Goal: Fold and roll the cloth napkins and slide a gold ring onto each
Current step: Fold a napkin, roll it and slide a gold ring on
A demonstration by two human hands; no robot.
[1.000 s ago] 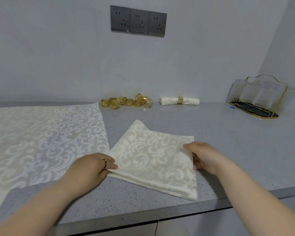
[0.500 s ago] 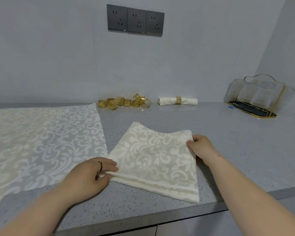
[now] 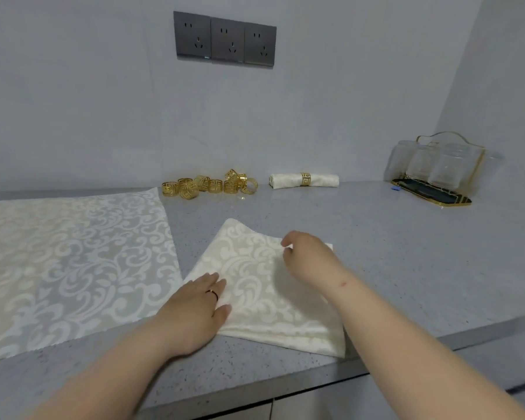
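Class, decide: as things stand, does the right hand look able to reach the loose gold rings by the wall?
Probably yes: the right hand is over the folded napkin, and only bare countertop lies between it and the gold rings.

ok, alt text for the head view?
Left hand presses flat on a folded cream napkin on a grey counter; right hand, fingers curled, over its far side. Loose gold rings and one ringed roll lie by the wall.

Three dark wall sockets (image 3: 225, 39) sit above the grey counter (image 3: 391, 253), glasses (image 3: 443, 171) (gold-rimmed tray (image 3: 431, 192)) far right.
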